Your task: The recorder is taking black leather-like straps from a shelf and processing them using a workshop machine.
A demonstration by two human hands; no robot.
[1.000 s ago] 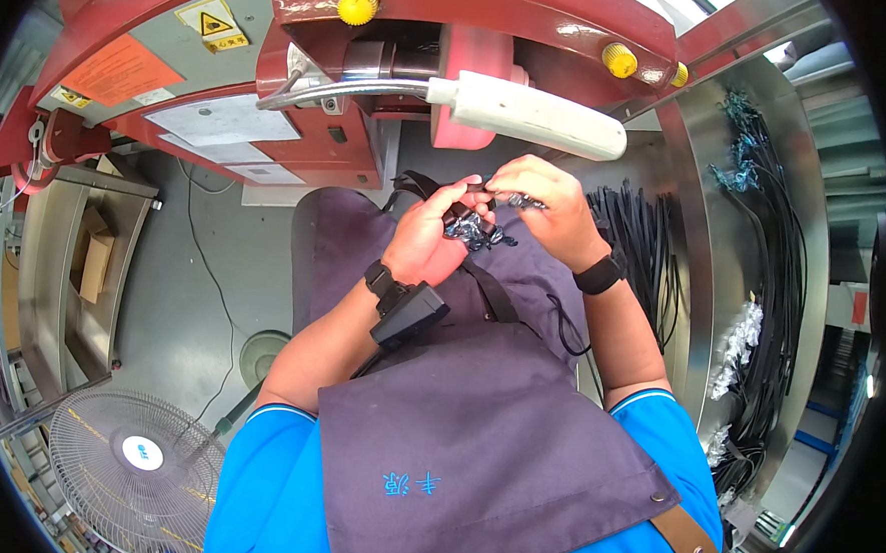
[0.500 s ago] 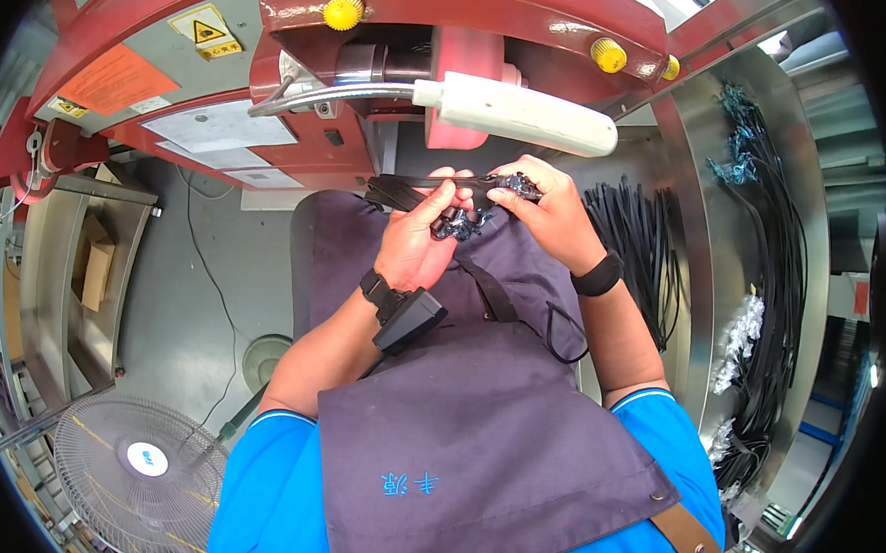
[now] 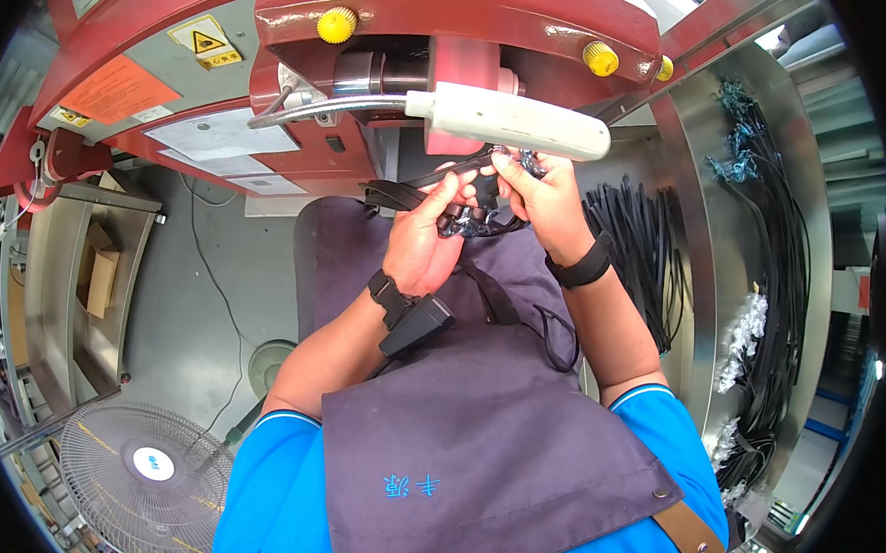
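Note:
My left hand (image 3: 423, 243) is closed on black belt straps (image 3: 391, 194), pinching them between thumb and fingers. Below its fingertips hangs a dark end wrapped in clear plastic (image 3: 469, 223), perhaps a buckle. My right hand (image 3: 551, 210) grips the same straps further right, thumb on top, with more shiny wrapping among its fingers. Both hands are just below a pink wheel (image 3: 464, 62), which looks blurred as if turning. A long off-white lamp (image 3: 526, 123) on a flexible metal arm crosses in front of the wheel and partly hides the right fingertips.
A red machine housing (image 3: 457, 9) with yellow knobs spans the top. At right, black straps (image 3: 635, 252) hang beside a metal trough (image 3: 705, 290) with more straps and plastic-wrapped ends. A floor fan (image 3: 141, 501) stands lower left, near a metal shelf (image 3: 54, 286) and a cable.
My right hand has moved slightly up, nearer the wheel, and its wrist has turned. The strap between the hands now slants upward to the right. My left hand keeps its grip.

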